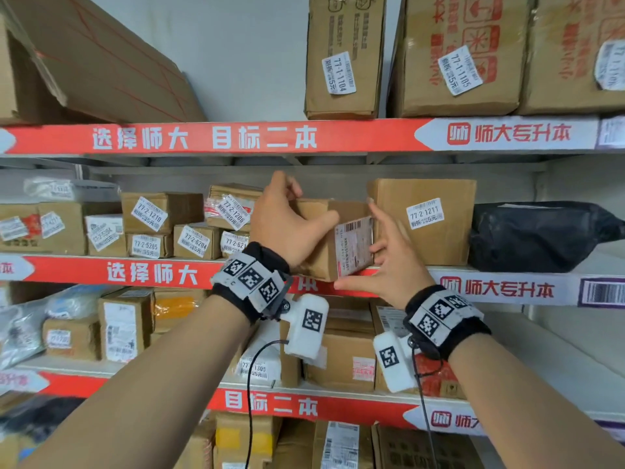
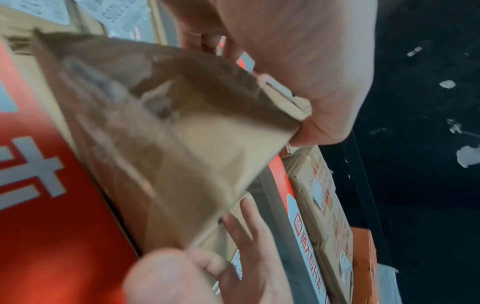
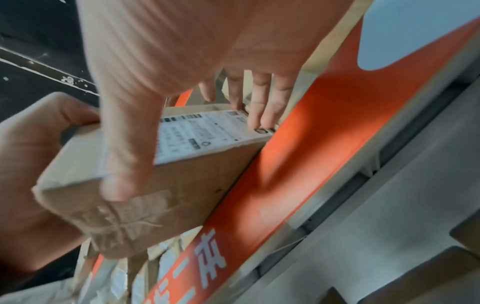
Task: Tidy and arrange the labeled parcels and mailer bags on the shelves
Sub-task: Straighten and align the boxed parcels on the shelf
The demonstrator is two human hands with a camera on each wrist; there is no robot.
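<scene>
Left hand [image 2: 298,61] grips a tilted cardboard box [image 2: 168,133] against the red shelf edge [image 2: 39,226].

We see a small brown cardboard parcel [image 1: 333,242] tilted at the front edge of the middle shelf, its white shipping label facing right. Just beside it on the right stands a bigger labeled box [image 1: 422,220], and then a black mailer bag [image 1: 537,235].

We see red banners [image 1: 203,138] with white Chinese characters along the shelf edges, a barcode sticker [image 1: 602,292] at the right end, a pale wall [image 1: 243,55] behind, and a dark, paint-flecked floor [image 2: 428,102] below.
</scene>
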